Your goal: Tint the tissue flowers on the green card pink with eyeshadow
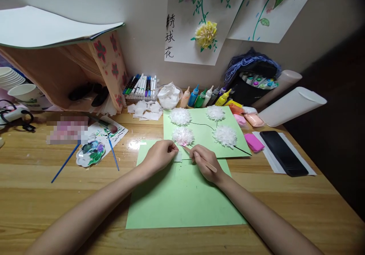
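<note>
Both hands were in my head view, over the green sheets. I had the right hand (207, 163) closed on a stick (210, 166), pen-style, slanted, its tip at the near edge of the front-left flower (183, 134). That flower was white with a pink patch along the near edge; I couldn't tell if the tip touched it. Left hand (162, 154) was just left of the tip, fingers curled in, narrow; a white slip (178, 157) showed right by the fingertips, and I couldn't tell whether they gripped it.

Flower sat on the upper card (202, 139) with three more white ones: back-left flower (180, 116), back-right flower (216, 112), front-right flower (225, 135). Upper card overlapped the far part of the lower sheet (182, 201) on the wood table (42, 209).

To the left I saw a palette (90, 154), two brushes (114, 154) and a painted paper (122, 130). Behind: scraps (146, 110), a bowl (169, 102) with crumpled white paper, paint bottles (194, 97), markers (142, 85). Right: a pink pack (253, 143), then a phone (283, 152) on white paper.
</note>
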The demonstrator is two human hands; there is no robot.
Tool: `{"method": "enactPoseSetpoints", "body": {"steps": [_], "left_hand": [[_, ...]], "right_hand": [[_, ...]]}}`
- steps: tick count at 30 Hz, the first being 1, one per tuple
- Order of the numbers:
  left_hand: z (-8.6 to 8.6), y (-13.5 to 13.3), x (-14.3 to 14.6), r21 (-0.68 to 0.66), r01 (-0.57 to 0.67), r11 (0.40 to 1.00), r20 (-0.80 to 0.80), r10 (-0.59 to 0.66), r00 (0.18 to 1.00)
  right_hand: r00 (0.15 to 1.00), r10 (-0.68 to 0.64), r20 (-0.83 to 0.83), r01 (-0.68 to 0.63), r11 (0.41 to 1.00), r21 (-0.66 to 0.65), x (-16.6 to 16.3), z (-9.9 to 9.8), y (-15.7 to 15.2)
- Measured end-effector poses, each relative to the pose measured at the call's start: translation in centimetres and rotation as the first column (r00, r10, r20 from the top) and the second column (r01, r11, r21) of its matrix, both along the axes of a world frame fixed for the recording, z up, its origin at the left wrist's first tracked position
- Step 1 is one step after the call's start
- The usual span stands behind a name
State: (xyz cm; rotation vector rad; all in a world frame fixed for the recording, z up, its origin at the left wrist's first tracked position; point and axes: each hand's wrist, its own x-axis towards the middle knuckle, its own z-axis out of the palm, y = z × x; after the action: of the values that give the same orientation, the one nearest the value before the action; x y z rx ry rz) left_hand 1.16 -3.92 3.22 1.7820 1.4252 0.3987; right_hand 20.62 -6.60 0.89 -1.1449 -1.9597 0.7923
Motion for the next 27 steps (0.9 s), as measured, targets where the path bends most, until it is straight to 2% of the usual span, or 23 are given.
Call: {"method": "enactPoseSetpoints", "body": {"steps": [3,19,27], "left_hand": [[0.05,-0.03,-0.01,-0.008,-0.004,1.000,-0.003,0.004,1.000],[0.07,-0.20,0.24,-0.001,-0.011,1.000,0.005,0.011,1.000],[0.04,-0.53,0.69,0.057,-0.048,0.997,-0.003,0.048,0.999]], "right_hand": [[0.999,-0.031,-0.028,0.030,0.999,-0.026,0.11,-0.19,-0.09],[0.998,-0.004,-0.060,-0.005,0.989,-0.145,-0.33,-0.18,0.51],[0.995,-0.043,-0.087,0.029,0.986,-0.165,-0.26,-0.31,0.62]]}}
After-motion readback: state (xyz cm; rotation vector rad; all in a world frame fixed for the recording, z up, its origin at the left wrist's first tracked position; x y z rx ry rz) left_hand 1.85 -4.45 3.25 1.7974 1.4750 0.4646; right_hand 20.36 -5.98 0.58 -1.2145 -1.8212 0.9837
